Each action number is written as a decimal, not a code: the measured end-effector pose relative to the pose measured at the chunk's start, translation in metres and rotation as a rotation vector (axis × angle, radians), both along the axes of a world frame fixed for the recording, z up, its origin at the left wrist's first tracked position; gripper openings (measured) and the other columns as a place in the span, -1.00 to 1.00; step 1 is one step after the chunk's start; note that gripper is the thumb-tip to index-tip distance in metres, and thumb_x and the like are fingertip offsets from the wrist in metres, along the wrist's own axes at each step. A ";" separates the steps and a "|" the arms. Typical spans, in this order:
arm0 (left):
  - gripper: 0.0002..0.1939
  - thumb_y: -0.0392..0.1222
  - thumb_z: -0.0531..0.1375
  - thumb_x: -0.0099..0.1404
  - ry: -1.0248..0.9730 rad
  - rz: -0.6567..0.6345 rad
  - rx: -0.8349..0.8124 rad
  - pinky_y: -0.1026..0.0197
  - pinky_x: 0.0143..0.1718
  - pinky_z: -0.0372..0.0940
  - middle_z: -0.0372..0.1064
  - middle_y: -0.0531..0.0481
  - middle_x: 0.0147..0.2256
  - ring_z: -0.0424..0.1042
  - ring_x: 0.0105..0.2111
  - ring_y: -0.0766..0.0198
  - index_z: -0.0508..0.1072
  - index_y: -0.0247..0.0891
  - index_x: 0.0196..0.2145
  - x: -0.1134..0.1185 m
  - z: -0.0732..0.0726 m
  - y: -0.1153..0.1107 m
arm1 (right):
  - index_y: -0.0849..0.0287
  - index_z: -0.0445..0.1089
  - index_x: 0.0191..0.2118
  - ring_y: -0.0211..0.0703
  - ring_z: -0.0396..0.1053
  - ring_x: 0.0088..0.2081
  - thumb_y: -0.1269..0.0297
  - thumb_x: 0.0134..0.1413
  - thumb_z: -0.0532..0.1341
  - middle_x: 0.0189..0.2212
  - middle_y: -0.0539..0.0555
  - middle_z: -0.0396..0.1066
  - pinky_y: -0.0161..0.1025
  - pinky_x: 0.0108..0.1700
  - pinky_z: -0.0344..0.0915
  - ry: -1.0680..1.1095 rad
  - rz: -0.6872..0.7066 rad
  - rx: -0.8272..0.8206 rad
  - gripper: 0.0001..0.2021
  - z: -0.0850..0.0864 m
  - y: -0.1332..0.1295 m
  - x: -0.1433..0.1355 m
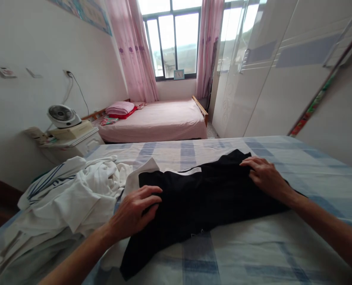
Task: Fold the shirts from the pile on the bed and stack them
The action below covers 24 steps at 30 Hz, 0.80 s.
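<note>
A black garment (205,202) lies spread across the blue-and-white checked bedsheet (283,245), with white fabric showing at its upper edge and under its left end. My left hand (138,209) rests on the garment's left end, fingers slightly bent and apart, holding nothing. At the garment's upper right, my right hand (262,174) has its fingertips closed on the black cloth. White clothes (75,198), one with dark stripes, lie crumpled in a heap to the left of my left hand.
Beyond the near bed is another bed with a pink sheet (170,118) and folded bedding (120,108). A fan (63,114) sits on a box over a white cabinet (81,144) at left. Glossy wardrobe doors (259,87) line the right.
</note>
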<state>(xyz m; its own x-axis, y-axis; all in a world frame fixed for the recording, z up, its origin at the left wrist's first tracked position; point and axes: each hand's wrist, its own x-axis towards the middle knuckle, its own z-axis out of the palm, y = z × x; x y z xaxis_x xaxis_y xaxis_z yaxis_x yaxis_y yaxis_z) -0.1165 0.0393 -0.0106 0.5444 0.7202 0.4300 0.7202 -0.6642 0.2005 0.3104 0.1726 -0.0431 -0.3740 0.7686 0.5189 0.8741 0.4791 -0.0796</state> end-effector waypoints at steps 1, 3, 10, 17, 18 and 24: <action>-0.78 -0.35 0.05 0.28 -0.051 0.054 0.036 0.18 -0.04 0.28 0.37 -0.09 -0.05 0.37 -0.07 0.22 0.45 -0.21 -0.18 -0.003 0.000 0.002 | 0.11 0.39 -0.14 -0.01 0.28 0.04 0.43 0.00 0.02 -0.08 0.11 0.41 -0.06 0.04 0.18 0.048 0.027 -0.025 -0.68 0.005 -0.001 -0.012; -0.76 -0.33 0.02 0.32 -0.102 0.166 0.116 0.18 -0.02 0.27 0.37 -0.10 -0.04 0.36 -0.04 0.22 0.45 -0.21 -0.16 -0.009 0.002 0.015 | 0.11 0.38 -0.09 -0.05 0.29 0.04 0.34 0.10 0.00 -0.06 0.11 0.40 -0.11 0.07 0.17 0.134 0.083 -0.113 -0.70 0.019 -0.001 -0.044; -0.49 0.01 0.12 0.26 0.087 0.681 0.026 -0.01 0.08 0.18 0.28 -0.26 0.09 0.26 0.09 -0.05 0.33 -0.31 0.09 -0.022 0.011 0.083 | 0.10 0.46 -0.28 0.00 0.41 -0.16 -0.06 0.14 0.00 -0.25 0.12 0.50 -0.17 -0.15 0.23 0.040 0.058 -0.644 -0.59 0.045 0.003 -0.159; -0.62 -0.27 0.03 0.25 0.037 0.966 -0.290 0.14 -0.15 0.31 0.48 -0.17 -0.15 0.45 -0.11 0.04 0.43 -0.26 0.00 -0.041 0.009 0.103 | 0.15 0.37 -0.19 -0.22 0.36 -0.31 0.44 -0.08 0.11 -0.34 -0.01 0.44 -0.31 -0.22 0.23 0.415 0.312 -0.513 -0.72 0.051 -0.007 -0.164; -0.60 -0.30 0.03 0.24 0.044 0.971 -0.244 0.11 -0.11 0.30 0.45 -0.22 -0.10 0.43 -0.08 0.02 0.40 -0.30 0.02 -0.042 0.010 0.098 | 0.14 0.35 -0.21 -0.22 0.35 -0.30 0.44 -0.08 0.11 -0.34 -0.02 0.42 -0.29 -0.21 0.24 0.457 0.371 -0.474 -0.75 0.055 -0.014 -0.156; -0.63 -0.15 0.07 0.31 0.175 0.218 0.030 0.09 0.11 0.17 0.33 -0.12 0.05 0.29 0.06 0.12 0.37 -0.21 0.05 -0.026 0.015 0.043 | 0.11 0.24 -0.38 -0.19 0.31 -0.10 0.61 -0.17 0.06 -0.17 0.03 0.38 -0.21 -0.04 0.20 0.332 0.582 -0.468 -0.76 0.050 -0.071 -0.112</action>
